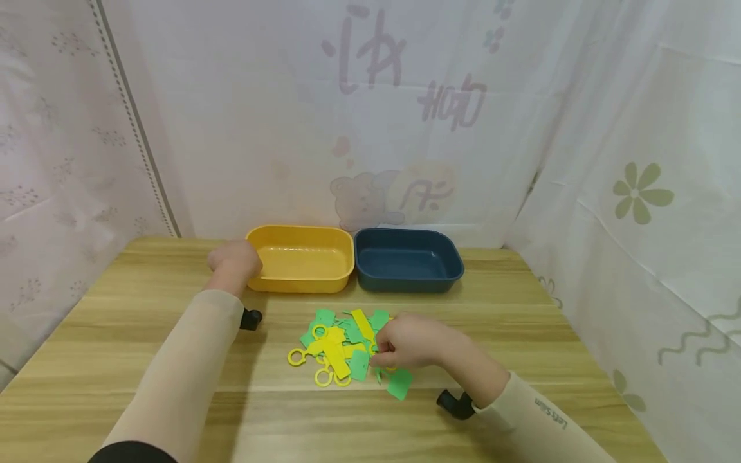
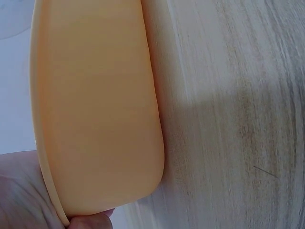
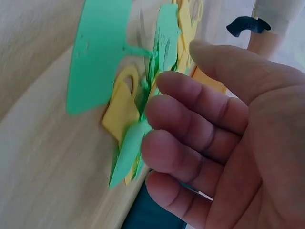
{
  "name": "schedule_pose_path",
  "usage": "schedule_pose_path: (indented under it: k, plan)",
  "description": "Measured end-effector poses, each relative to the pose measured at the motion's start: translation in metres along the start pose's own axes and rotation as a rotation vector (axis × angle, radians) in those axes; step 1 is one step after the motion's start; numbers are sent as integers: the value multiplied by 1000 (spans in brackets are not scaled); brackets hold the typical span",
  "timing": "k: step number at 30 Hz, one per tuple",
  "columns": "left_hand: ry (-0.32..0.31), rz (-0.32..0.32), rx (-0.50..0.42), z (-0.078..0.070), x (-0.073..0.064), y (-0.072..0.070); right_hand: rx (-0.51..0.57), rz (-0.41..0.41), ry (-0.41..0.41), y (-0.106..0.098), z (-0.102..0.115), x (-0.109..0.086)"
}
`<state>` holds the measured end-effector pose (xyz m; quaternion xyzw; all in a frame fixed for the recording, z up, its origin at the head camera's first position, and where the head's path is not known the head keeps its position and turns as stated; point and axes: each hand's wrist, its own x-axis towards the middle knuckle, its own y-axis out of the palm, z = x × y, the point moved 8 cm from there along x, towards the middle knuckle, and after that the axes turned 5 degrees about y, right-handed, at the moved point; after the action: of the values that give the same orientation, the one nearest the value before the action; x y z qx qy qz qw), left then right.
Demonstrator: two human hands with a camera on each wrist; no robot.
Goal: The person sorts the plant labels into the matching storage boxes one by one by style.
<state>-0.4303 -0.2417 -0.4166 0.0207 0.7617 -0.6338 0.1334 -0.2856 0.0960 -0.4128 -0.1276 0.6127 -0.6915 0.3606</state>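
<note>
Around the left end of a yellow bin (image 1: pixel 301 284), my left hand (image 1: pixel 236 258) grips the rim. In the left wrist view, part of the hand shows on one side of the rim, with fingertips (image 2: pixel 90 221) under the bin's end. My right hand (image 1: pixel 413 341) is at the right side of a loose pile of yellow tags (image 1: pixel 336 360) and green tags (image 1: pixel 399 384). Its fingers (image 3: pixel 164 150) are loosely bent, thumb apart, with nothing seen held between them. Several yellow tags have ring ends. My right hand hides part of the pile.
A dark blue bin (image 1: pixel 408 283) stands right beside the yellow one, at the back of the wooden table (image 1: pixel 324 431). Printed white curtains (image 1: pixel 260 128) hang behind and at both sides. A black wrist mount (image 1: pixel 457 405) sits below my right wrist.
</note>
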Motion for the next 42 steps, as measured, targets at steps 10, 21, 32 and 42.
schedule_pose_path:
  k: [10,21,32,42]
  plan:
    - [2,-5,-7,0,0,3,-36,55,16,12,6,3]
    - [24,-7,-6,-6,-11,0,2,40,14,11,6,-3]
    - [3,-10,-10,-7,-11,-3,2,-17,-4,-5,-1,-11]
    - [5,-10,-6,-5,-10,-3,39,-77,-63,-24,0,-15]
